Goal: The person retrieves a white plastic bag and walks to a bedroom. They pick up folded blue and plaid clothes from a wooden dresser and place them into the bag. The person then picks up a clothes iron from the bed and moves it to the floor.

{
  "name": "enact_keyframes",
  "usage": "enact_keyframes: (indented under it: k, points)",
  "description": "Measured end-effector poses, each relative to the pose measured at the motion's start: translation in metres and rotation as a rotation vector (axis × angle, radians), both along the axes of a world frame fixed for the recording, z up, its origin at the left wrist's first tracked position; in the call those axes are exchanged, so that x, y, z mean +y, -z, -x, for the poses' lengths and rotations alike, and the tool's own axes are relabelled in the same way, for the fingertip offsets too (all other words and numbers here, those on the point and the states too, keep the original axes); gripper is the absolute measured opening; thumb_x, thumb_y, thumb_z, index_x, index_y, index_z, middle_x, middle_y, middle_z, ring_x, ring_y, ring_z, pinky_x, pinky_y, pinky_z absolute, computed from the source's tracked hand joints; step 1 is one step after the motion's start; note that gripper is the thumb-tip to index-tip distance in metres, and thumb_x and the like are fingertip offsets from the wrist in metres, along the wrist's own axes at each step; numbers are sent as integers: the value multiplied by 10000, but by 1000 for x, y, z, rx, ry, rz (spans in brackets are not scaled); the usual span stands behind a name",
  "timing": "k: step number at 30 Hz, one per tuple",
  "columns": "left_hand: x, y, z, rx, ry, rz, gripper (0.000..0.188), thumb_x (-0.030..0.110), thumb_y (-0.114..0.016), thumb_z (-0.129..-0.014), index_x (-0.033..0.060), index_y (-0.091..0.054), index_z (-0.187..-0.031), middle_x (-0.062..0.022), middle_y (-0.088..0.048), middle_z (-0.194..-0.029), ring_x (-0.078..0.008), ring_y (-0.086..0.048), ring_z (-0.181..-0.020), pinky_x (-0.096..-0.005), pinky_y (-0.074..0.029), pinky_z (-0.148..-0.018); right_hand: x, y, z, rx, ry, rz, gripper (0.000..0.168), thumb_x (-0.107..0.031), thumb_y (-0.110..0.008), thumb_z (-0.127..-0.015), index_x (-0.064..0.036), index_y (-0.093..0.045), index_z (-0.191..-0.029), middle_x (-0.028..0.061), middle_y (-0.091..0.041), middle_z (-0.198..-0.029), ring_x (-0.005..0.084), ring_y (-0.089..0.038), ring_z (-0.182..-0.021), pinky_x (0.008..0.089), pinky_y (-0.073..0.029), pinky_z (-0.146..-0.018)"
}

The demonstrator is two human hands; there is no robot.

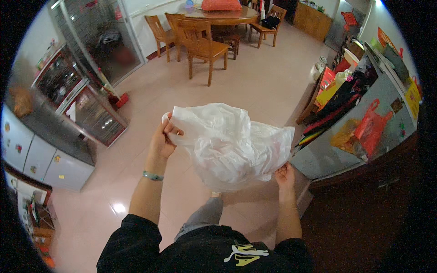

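Note:
A large white translucent plastic bag (228, 146) hangs spread out in front of my body, crumpled and puffed in its middle. My left hand (167, 138) grips its upper left corner, the fingers curled around the film. At the lower right edge, my right hand (285, 175) pinches the bag between thumb and fingers. A greenish bangle (153, 176) circles my left wrist. Faint pinkish tones show through the bag's right part; I cannot tell whether anything is inside.
Wooden chairs (201, 44) surround a round table (218, 17) with a red item on top. Left are a glass-fronted cabinet (92, 112) and a refrigerator (65, 167). On the right, a grey panel (341, 153) carries hanging plastic bags (370, 126), beside piled goods. Tiled floor (136, 88) lies between.

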State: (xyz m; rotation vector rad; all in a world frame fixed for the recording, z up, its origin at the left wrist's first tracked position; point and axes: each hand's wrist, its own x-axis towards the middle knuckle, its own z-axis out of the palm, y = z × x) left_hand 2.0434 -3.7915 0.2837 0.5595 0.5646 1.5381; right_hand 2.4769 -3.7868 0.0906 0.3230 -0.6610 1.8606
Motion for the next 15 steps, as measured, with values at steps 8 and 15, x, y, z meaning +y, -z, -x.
enact_keyframes:
  k: [8,15]
  points:
    - [108,127,-154,34,258,516,373,289,-426,-857,77,-361,-1157,17,-472,-664,-98,-449,-561,-245,-421,-566,48,-32,114,-882,129,664,407,-231,-506,-780,-41,-408,-1127,99,-482,-1077,197,-470,-979,319,-383,-821]
    - [279,69,-152,462,342,216,406,279,-440,-853,70,-358,-1192,19,-435,-597,-37,-378,-480,-184,-324,-403,157,-109,98,-1387,-312,-255,538,-254,-562,-738,-37,-359,-1186,127,-450,-1123,222,-445,-1018,330,-342,-875]
